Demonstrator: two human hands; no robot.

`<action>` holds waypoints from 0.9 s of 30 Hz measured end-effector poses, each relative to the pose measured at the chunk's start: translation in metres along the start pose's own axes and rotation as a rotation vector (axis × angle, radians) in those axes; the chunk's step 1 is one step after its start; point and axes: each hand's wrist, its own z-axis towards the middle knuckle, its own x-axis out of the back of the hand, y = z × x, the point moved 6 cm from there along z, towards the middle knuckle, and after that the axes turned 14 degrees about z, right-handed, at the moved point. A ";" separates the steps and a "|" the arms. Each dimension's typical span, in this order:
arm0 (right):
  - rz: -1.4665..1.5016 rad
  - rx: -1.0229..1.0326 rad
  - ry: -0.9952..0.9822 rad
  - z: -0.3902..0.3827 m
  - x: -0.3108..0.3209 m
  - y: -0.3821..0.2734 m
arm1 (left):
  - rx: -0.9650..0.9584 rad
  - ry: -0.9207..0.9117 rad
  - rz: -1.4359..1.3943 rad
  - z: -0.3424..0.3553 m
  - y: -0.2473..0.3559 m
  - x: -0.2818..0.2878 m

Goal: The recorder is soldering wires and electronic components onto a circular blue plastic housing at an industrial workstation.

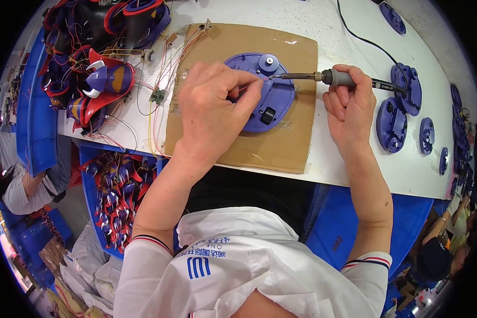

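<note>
A purple oval plastic base (pixel 282 106) lies open side up on a sheet of brown cardboard (pixel 286 153). On it are a round light-coloured part (pixel 268 62) and a small black wheel (pixel 268 115). My right hand (pixel 351 106) grips a soldering iron (pixel 336 78) by its grey handle, its tip pointing left over the base. My left hand (pixel 212 103) is closed in a pinch right by the tip; what lies between the fingers is too small to make out. Left of that hand, a small green circuit board (pixel 157 96) trails red, yellow and white wires.
Purple-and-red toy shells (pixel 106 79) with loose wires crowd the table's left side. More purple bases (pixel 392 124) lie to the right, under the iron's black cord (pixel 363 36). Below the table edge stands a blue bin (pixel 98 212) of toy parts. Other people sit at both sides.
</note>
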 end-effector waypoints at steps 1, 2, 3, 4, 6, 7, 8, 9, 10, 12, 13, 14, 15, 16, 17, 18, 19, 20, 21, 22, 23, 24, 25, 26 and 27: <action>-0.007 0.003 -0.001 0.000 0.000 0.000 | -0.003 0.000 0.001 0.000 0.000 0.000; -0.013 0.006 -0.001 0.000 -0.001 0.000 | -0.007 0.000 0.002 0.000 0.000 0.000; -0.020 0.009 -0.002 0.000 -0.001 0.000 | -0.010 0.000 0.003 0.001 0.001 0.000; -0.020 0.009 -0.001 0.000 -0.001 0.000 | -0.010 -0.001 0.003 0.001 0.001 0.000; -0.010 0.015 0.007 0.001 0.000 -0.001 | -0.010 -0.006 0.005 0.001 0.001 -0.001; -0.005 0.017 0.010 0.001 0.001 -0.002 | -0.009 -0.008 0.007 0.001 0.000 -0.001; 0.001 0.020 0.014 0.001 0.001 -0.002 | -0.009 -0.010 0.008 0.002 0.000 -0.001; 0.001 0.020 0.015 0.001 0.001 -0.003 | -0.009 -0.011 0.008 0.002 0.001 -0.001; 0.003 0.016 0.017 0.001 0.001 -0.003 | -0.007 -0.016 0.013 0.002 0.001 -0.001; 0.007 0.008 0.021 0.001 0.001 -0.002 | -0.004 -0.025 0.022 0.003 0.001 -0.002; 0.009 0.004 0.023 0.001 0.001 -0.002 | -0.002 -0.030 0.027 0.003 0.001 -0.002; 0.009 0.004 0.023 0.000 0.001 -0.002 | -0.002 -0.030 0.027 0.003 0.001 -0.002; -0.007 0.007 0.016 0.000 0.001 -0.001 | -0.012 -0.030 0.031 0.004 0.002 -0.003; -0.023 0.010 0.010 0.000 0.001 -0.001 | -0.021 -0.029 0.034 0.004 0.002 -0.003; -0.039 0.013 0.003 0.000 0.001 -0.001 | -0.031 -0.028 0.038 0.004 0.002 -0.003; -0.055 0.017 -0.004 0.000 0.001 -0.001 | -0.041 -0.027 0.041 0.004 0.003 -0.003; -0.054 0.016 -0.004 0.000 0.001 -0.001 | -0.041 -0.027 0.042 0.005 0.003 -0.003; -0.042 0.016 0.001 0.001 0.001 -0.001 | -0.045 -0.028 0.039 0.005 0.003 -0.003; -0.030 0.015 0.007 0.001 0.002 -0.002 | -0.048 -0.029 0.037 0.005 0.003 -0.003; -0.017 0.015 0.012 0.002 0.002 -0.002 | -0.051 -0.030 0.034 0.005 0.003 -0.002; -0.005 0.014 0.017 0.002 0.002 -0.002 | -0.055 -0.030 0.032 0.005 0.003 -0.002; -0.005 0.015 0.018 0.002 0.003 -0.002 | -0.056 -0.031 0.031 0.005 0.003 -0.002; -0.011 0.014 0.015 0.002 0.003 -0.002 | -0.056 -0.033 0.028 0.006 0.003 -0.003; -0.018 0.013 0.011 0.002 0.003 -0.001 | -0.057 -0.035 0.025 0.006 0.003 -0.003; -0.024 0.012 0.007 0.002 0.003 -0.001 | -0.057 -0.037 0.022 0.006 0.004 -0.003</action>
